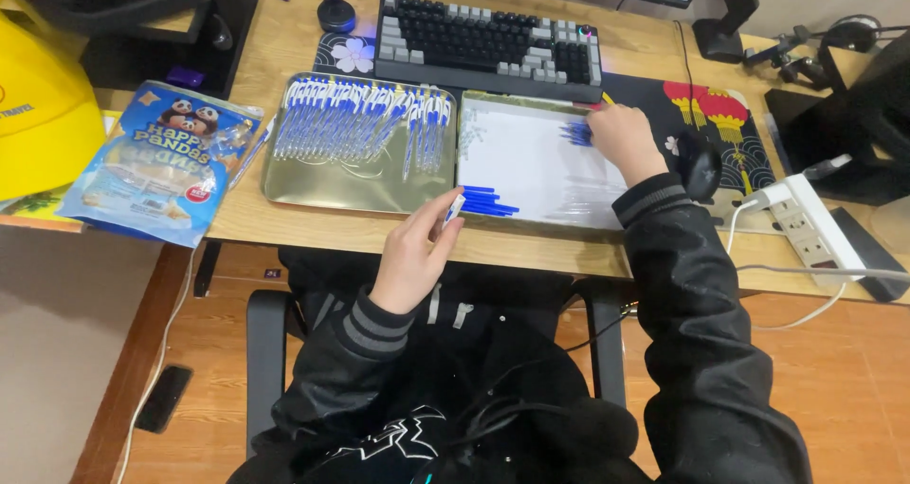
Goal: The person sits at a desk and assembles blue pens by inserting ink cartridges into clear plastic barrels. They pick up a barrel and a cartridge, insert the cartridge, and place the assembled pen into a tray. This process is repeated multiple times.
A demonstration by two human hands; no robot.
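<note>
My left hand (417, 247) hovers at the desk's front edge and pinches a small white pen barrel (454, 208) between thumb and fingers. Just beyond it, a few blue pen parts (488, 200) lie on the near left of a pale tray (531, 157). My right hand (623, 135) rests on the tray's far right, fingers on a small pile of blue parts (574, 133); whether it grips any is hidden. To the left, a shiny metal tray (360, 176) holds several white-and-blue pens (351, 116) in a row.
A black-and-grey keyboard (488, 40) lies behind the trays on a patterned desk mat (720, 114). A black mouse (699, 164) and white power strip (806, 214) sit to the right. A blue snack bag (166, 162) and yellow helmet (43, 105) are at left.
</note>
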